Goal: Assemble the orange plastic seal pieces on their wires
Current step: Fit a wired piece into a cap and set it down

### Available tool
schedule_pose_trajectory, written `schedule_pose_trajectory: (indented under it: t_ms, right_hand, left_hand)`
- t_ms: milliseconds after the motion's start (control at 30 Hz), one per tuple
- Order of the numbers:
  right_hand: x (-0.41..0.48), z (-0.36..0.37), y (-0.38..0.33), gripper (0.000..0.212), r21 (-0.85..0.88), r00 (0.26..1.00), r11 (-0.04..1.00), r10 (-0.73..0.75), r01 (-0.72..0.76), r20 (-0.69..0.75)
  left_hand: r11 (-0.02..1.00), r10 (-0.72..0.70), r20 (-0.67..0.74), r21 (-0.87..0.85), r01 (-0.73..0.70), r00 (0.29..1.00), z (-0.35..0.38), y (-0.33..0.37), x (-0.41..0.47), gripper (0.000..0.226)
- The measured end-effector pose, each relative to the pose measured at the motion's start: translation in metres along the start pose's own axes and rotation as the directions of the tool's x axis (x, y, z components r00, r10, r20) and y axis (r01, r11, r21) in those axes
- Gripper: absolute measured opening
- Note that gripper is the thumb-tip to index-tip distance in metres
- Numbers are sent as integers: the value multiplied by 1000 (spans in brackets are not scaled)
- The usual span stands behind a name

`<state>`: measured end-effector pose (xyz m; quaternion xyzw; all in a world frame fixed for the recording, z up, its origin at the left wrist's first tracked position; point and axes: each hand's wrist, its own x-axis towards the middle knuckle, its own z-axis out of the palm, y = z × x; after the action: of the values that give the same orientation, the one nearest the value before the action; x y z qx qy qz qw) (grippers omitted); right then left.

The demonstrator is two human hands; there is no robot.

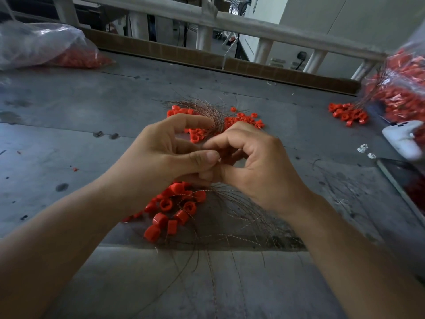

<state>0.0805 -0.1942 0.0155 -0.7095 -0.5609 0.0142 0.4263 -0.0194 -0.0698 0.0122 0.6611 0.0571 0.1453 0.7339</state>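
Near pile of seal pieces lying on the table over tangled wires, roughly fifteen showing. Pieces looking light and rigid, wires thin and springy, so I'd be pinching close to the tip. Left hand and right hand pinching together, seemingly a wire and one piece, mostly hidden. Beyond: far pile, right pile, then left bag and right bag.

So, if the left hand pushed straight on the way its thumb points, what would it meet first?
The right hand: the left hand points rightward, its thumb tip touching the right hand's curled fingers, which seem to pinch an orange seal piece. That piece is mostly hidden, so this is uncertain.
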Motion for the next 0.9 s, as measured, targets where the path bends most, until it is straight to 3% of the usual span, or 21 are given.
schedule_pose_trajectory:
  t_ms: [200, 300, 433, 567, 900]
  right_hand:
    - [2, -5, 1, 40, 76, 993, 991, 109, -112, 43]
    - [2, -5, 2, 30, 143, 987, 979, 136, -147, 81]
    - [2, -5, 6, 22, 116, 986, 981, 147, -155, 80]
    - [1, -7, 8, 7, 90, 989, 986, 134, -139, 58]
    - [4, -14, 5, 12, 103, 992, 989, 116, -109, -55]
  left_hand:
    - [996, 19, -33, -89, -22, 999, -6, 3, 2, 54]
    - [989, 26, -49, -142, -33, 998, -10, 5, 3, 52]
    - [984, 51, -80, -165, -64, 995, -13, 6, 4, 37]
    - [976, 54, -67, -210, -66, 996, -14, 8, 3, 37]
    - [995, 53, -146, -76, -65, 988, -20, 6, 5, 28]
